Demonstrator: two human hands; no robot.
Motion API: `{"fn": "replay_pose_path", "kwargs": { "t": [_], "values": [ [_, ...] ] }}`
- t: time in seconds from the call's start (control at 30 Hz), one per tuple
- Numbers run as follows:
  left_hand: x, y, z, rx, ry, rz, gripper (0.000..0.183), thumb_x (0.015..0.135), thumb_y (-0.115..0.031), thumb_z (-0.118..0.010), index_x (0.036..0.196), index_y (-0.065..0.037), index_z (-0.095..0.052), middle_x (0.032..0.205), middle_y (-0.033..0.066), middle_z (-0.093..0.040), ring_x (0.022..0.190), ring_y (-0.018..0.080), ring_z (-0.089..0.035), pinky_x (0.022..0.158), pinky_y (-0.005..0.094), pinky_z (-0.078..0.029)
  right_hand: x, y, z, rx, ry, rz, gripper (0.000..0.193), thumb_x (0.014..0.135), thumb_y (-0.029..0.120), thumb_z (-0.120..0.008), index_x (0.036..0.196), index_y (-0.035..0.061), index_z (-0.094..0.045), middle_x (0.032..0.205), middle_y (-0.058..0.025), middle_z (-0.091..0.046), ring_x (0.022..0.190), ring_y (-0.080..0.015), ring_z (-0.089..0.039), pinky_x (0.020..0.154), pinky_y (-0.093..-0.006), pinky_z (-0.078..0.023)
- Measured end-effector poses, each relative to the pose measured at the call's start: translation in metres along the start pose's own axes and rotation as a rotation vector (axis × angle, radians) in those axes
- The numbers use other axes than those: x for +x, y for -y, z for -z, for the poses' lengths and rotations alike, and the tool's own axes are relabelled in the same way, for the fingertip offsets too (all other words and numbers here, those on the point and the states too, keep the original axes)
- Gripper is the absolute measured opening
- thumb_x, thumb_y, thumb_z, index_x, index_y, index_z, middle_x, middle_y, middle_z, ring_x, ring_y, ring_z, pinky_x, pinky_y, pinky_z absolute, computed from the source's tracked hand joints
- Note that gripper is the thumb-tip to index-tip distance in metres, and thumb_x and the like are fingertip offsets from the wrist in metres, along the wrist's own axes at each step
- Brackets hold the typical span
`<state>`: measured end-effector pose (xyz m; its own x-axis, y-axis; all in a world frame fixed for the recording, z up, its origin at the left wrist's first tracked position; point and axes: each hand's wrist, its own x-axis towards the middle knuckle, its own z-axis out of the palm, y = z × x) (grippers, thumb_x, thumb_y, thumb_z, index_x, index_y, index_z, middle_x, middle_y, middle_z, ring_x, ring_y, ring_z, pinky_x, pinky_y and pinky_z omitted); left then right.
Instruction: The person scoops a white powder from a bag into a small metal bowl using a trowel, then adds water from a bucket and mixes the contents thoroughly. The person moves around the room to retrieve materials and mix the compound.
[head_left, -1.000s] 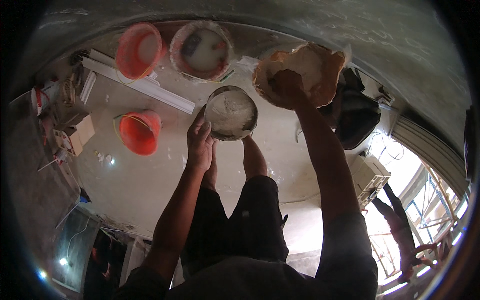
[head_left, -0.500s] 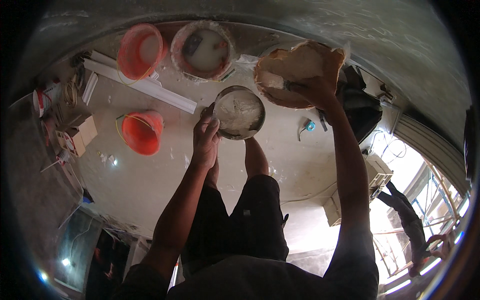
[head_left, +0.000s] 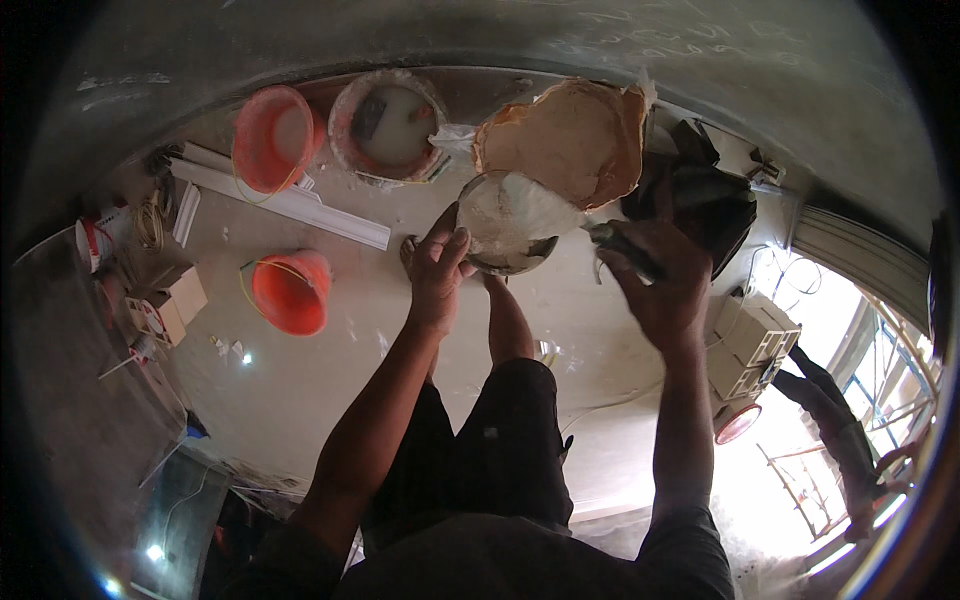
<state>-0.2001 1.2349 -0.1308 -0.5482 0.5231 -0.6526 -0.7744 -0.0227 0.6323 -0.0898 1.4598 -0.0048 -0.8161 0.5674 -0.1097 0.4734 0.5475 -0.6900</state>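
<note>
My left hand point(head_left: 440, 270) grips the left side of a round bowl point(head_left: 487, 268) with pale powder in it, its thumb at the rim. My right hand point(head_left: 660, 275) is closed round the dark handle of a trowel point(head_left: 545, 208). The trowel's blade, coated in pale powder, reaches left over the bowl and hides part of its inside. Just beyond the bowl stands an open bag of powder point(head_left: 570, 140) with a torn, folded-down brown edge. Both hands are in front of me, above my legs.
Against the far wall stand a red bucket point(head_left: 272, 140) and a tub of cloudy liquid point(head_left: 400, 140). Another red bucket point(head_left: 292, 290) is at left, below long white mouldings point(head_left: 290, 210). Cartons point(head_left: 170, 300) lie further left. At right are a black bag point(head_left: 705, 210) and a beige crate point(head_left: 755, 340).
My right hand has come back from the powder bag, bringing the trowel over the bowl. My left hand and the bowl have shifted slightly right.
</note>
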Motion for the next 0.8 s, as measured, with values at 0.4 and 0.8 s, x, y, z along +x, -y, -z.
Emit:
{"fn": "replay_pose_path", "kwargs": {
  "t": [0.4, 0.8],
  "values": [
    [-0.001, 0.009, -0.003, -0.043, 0.026, -0.043, 0.055, 0.098, -0.031, -0.061, 0.144, -0.004, -0.047, 0.139, 0.0096, -0.052, 0.125, 0.0199, -0.052, 0.104, 0.0391, -0.043, 0.009, -0.036, 0.002, -0.161, -0.109, -0.131, 0.02, 0.079, 0.015, -0.079, 0.097, 0.0064, -0.074, 0.092, -0.012, -0.073, 0.082, -0.0309, -0.071, 0.072, -0.0388, -0.056],
    [-0.01, -0.001, 0.044, -0.057, -0.073, -0.054, 0.059, 0.098, -0.029, -0.058, 0.145, 0.003, -0.041, 0.138, 0.0142, -0.053, 0.126, 0.0233, -0.054, 0.107, 0.0399, -0.045, 0.117, -0.132, -0.176, -0.673, 0.439, -0.161, 0.021, 0.084, 0.025, -0.065, 0.093, 0.0083, -0.076, 0.093, -0.0151, -0.074, 0.09, -0.0289, -0.073, 0.079, -0.0437, -0.059]
  ]
}}
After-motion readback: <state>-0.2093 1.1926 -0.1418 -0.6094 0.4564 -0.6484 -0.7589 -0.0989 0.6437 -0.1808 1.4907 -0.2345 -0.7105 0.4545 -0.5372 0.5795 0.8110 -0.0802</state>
